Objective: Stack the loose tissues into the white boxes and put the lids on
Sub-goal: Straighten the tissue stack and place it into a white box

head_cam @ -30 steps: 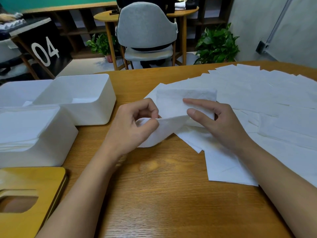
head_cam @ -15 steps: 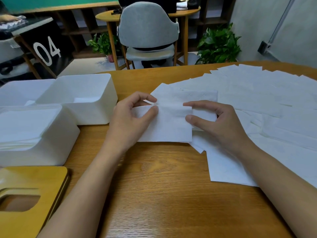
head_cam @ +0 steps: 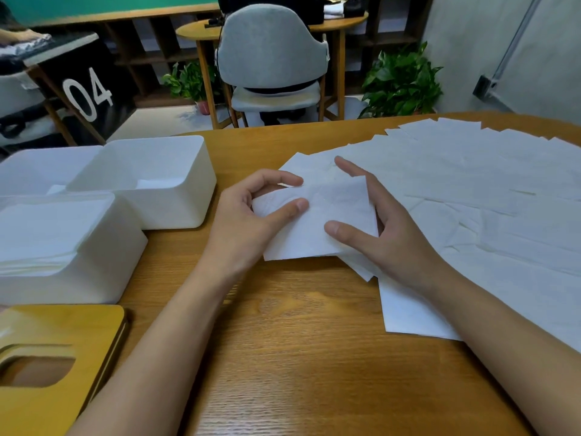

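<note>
A folded white tissue is held between both hands just above the table's middle. My left hand pinches its left edge between thumb and curled fingers. My right hand holds its right side, thumb on top and fingers behind. Several loose tissues are spread over the table's right half. A white box at the near left holds a stack of tissues. Behind it, a second white box has only a little tissue at its bottom. A yellow wooden lid with an oval slot lies at the lower left.
A third white box stands at the far left. Bare wooden table stretches in front of my hands. Beyond the table's far edge are a grey chair, potted plants and a black stand marked 04.
The tissue was folded over, then lifted slightly off the spread. My right hand shifted from pressing it flat to holding its right side; my left hand keeps its pinch.
</note>
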